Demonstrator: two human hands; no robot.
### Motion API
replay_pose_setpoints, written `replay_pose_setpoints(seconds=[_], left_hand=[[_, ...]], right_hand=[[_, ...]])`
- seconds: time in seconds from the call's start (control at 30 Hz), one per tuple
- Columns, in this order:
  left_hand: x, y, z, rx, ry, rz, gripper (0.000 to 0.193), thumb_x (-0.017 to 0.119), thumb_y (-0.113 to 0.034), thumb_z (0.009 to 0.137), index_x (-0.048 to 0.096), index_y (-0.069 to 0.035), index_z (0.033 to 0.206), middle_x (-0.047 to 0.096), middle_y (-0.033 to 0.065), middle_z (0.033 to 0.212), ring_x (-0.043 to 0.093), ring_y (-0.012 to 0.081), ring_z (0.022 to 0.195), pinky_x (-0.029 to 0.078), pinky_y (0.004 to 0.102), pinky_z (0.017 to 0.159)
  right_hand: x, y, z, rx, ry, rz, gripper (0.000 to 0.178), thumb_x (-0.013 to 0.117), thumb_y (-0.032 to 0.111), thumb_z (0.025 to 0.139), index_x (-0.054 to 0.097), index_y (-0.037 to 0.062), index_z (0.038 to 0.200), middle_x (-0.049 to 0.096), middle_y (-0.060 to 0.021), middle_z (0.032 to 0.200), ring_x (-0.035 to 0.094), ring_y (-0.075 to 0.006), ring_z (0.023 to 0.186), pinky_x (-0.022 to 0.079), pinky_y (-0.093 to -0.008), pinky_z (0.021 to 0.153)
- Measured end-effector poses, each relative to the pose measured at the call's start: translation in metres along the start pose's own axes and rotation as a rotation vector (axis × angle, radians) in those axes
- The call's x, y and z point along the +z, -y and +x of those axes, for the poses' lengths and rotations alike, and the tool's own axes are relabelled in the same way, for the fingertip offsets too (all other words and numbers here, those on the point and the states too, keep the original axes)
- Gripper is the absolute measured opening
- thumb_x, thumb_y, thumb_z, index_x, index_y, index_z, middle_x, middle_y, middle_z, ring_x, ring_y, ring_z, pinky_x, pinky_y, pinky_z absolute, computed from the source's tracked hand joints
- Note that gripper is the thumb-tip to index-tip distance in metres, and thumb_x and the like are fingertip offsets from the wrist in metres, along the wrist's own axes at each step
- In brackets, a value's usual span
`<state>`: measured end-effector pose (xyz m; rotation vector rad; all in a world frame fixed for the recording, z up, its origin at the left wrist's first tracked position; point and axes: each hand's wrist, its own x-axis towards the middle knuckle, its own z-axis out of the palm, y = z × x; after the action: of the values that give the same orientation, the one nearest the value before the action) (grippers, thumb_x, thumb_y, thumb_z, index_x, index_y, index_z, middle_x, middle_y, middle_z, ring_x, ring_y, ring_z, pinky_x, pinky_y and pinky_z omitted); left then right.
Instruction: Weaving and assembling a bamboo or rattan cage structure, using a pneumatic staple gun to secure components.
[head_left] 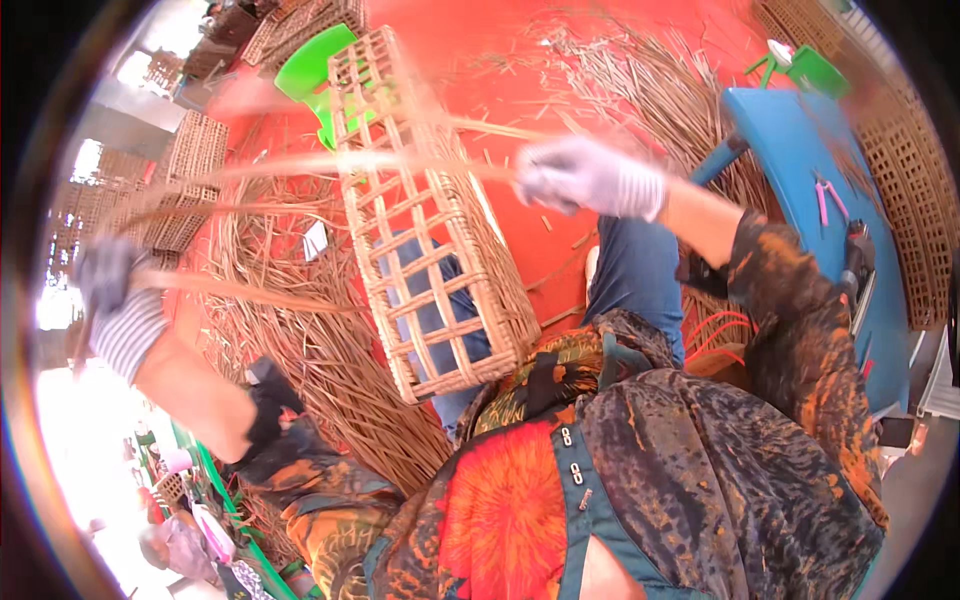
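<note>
A long open-weave wicker basket (455,298) rests tilted across my lap, its lattice side facing up. My left hand (112,285), in a grey glove with a striped cuff, is raised far out to the left, closed and blurred by motion. A pale rattan strip (250,289) runs from it toward the basket. My right hand (572,175), in a whitish glove, is closed beyond the basket's right side on another rattan strip (440,165), which arcs left over the basket and blurs. Whether the strips are one piece I cannot tell.
Loose rattan strips (290,340) lie in heaps on the red floor at left, with another pile (650,85) at the far right. A blue table (800,180) bearing pink-handled scissors (830,202) stands at right. A green plastic stool (315,65) is behind the basket.
</note>
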<state>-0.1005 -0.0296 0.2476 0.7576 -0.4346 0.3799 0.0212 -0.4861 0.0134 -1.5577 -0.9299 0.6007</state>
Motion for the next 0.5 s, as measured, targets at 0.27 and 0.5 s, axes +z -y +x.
replay_pose_setpoints(seconds=[0.27,0.5], left_hand=[[-0.143,-0.137,-0.054,0.219,-0.384,0.202,0.025,0.052,-0.011,0.1,0.047,-0.01,0.075,0.038,-0.0014,0.059,0.032,0.0095,0.043,0.033,0.0245,0.045],[-0.07,-0.015,-0.073,-0.202,-0.277,0.212,0.026,0.053,-0.022,0.108,0.055,-0.003,0.09,0.037,-0.004,0.062,0.026,0.0055,0.045,0.023,0.0244,0.042]], right_hand=[[-0.025,-0.082,-0.079,0.22,-0.081,-0.657,0.02,0.058,0.02,0.101,0.068,0.0027,0.096,0.06,-0.0034,0.073,0.058,-0.0158,0.064,0.053,-0.0318,0.069],[-0.224,0.14,-0.07,-0.082,-0.633,-0.791,0.034,0.062,0.034,0.1,0.072,0.0026,0.108,0.073,-0.0119,0.104,0.068,-0.0266,0.096,0.054,-0.0421,0.087]])
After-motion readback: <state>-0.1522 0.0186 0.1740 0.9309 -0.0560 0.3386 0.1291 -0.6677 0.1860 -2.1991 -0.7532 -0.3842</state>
